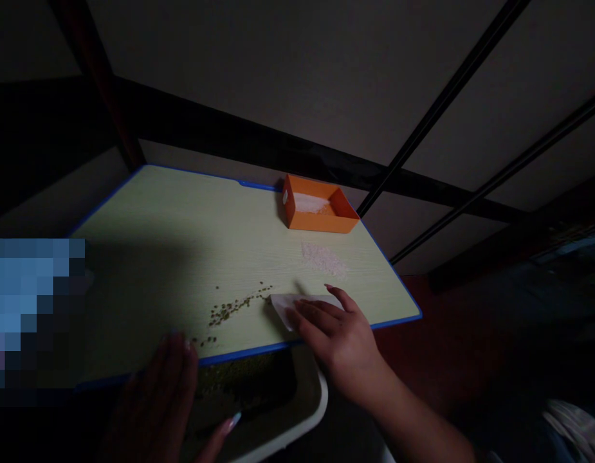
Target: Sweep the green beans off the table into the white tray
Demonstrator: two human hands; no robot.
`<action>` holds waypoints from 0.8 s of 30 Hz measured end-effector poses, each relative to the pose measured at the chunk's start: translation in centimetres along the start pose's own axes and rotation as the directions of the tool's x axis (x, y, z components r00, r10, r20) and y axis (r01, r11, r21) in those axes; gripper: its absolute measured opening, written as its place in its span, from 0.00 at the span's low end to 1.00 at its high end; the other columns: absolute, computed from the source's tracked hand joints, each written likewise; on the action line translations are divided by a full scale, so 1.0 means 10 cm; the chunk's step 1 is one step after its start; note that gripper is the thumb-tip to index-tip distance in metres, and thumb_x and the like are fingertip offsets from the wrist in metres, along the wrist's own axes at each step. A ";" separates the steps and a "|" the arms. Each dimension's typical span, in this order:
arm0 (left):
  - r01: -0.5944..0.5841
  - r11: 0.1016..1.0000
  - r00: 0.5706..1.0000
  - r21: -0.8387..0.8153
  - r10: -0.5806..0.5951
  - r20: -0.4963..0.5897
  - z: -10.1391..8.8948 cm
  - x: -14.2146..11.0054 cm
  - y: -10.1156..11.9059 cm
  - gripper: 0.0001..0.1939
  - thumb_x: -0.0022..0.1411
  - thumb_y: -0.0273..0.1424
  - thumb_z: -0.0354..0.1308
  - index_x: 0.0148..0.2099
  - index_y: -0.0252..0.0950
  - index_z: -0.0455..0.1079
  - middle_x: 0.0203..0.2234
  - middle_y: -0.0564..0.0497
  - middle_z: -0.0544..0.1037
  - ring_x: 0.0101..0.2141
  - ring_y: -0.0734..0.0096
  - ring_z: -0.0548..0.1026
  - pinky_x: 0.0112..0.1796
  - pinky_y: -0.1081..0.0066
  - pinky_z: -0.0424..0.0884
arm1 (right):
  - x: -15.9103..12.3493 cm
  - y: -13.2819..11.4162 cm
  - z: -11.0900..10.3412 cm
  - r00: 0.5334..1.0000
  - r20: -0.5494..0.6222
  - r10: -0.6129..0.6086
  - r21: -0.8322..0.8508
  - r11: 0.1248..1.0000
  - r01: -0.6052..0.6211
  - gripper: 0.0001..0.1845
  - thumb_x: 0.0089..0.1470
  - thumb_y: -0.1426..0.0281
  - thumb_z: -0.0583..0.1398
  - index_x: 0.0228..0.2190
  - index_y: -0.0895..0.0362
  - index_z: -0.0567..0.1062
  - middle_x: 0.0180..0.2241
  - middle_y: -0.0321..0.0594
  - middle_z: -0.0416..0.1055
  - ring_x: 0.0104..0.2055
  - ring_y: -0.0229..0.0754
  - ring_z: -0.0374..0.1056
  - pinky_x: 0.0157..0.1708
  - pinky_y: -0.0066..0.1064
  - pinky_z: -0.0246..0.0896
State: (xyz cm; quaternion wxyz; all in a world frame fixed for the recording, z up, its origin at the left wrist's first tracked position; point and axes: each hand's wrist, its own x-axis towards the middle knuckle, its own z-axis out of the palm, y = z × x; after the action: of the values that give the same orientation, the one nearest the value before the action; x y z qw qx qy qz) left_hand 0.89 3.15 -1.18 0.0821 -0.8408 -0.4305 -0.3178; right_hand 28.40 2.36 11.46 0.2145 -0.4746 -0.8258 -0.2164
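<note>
My right hand (345,341) grips a white card or folded paper (282,308), its edge against the tabletop beside a scattered line of small dark green beans or seeds (224,312). The index finger is raised off the card. At the table's front edge, my left hand (164,392) has its fingers stretched out and the thumb apart, holding nothing; it is dim and near the nearest beans. Below that edge is a white-rimmed tub (319,405) with a layer of similar green beans (244,373) inside, partly hidden by the table and my left hand.
The pale green table (181,218) has a blue edge. An orange open box (311,222) with pale grains inside stands at its back right, and a patch of whitish grains (323,258) lies before it. A dark panelled wall is behind. A pixelated blue patch covers the left side.
</note>
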 end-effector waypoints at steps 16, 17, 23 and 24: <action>-0.025 1.000 1.000 0.014 0.025 -0.009 -0.04 0.03 0.01 0.48 0.57 0.44 0.52 0.74 0.33 0.40 0.76 0.44 0.43 0.67 0.34 0.63 0.49 0.36 0.74 | -0.09 0.00 -0.13 0.999 0.012 0.038 -0.006 0.999 -0.038 0.17 0.72 0.74 0.50 0.42 0.58 0.79 0.42 0.40 0.85 0.41 0.43 0.81 0.56 0.46 0.65; -0.034 0.999 0.999 0.020 0.034 -0.014 -0.05 0.04 0.01 0.48 0.57 0.44 0.53 0.74 0.32 0.40 0.76 0.43 0.43 0.67 0.34 0.63 0.49 0.36 0.74 | -0.09 -0.01 -0.13 0.999 0.012 0.039 -0.007 0.999 -0.039 0.17 0.72 0.74 0.50 0.42 0.58 0.79 0.42 0.40 0.85 0.41 0.43 0.81 0.56 0.46 0.65; -0.030 1.000 0.999 0.002 0.030 -0.021 -0.03 0.03 -0.01 0.48 0.57 0.44 0.54 0.74 0.34 0.41 0.76 0.43 0.44 0.71 0.38 0.58 0.53 0.39 0.71 | -0.07 -0.04 -0.10 1.000 0.004 0.025 0.009 1.000 -0.025 0.15 0.71 0.75 0.52 0.43 0.58 0.79 0.42 0.39 0.85 0.42 0.43 0.81 0.56 0.46 0.65; -0.014 1.000 1.000 -0.011 0.014 -0.019 -0.02 0.01 -0.01 0.48 0.57 0.45 0.54 0.74 0.35 0.42 0.76 0.43 0.45 0.70 0.37 0.58 0.54 0.38 0.71 | -0.07 -0.04 -0.10 1.000 0.004 0.026 0.007 1.000 -0.026 0.15 0.71 0.74 0.52 0.43 0.58 0.79 0.42 0.39 0.85 0.41 0.43 0.81 0.56 0.46 0.66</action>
State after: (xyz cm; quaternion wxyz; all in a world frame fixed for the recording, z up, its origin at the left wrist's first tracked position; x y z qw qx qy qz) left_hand 0.76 3.21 -1.01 0.0836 -0.8412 -0.4219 -0.3277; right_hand 28.52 1.11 11.80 0.2174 -0.4851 -0.8206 -0.2098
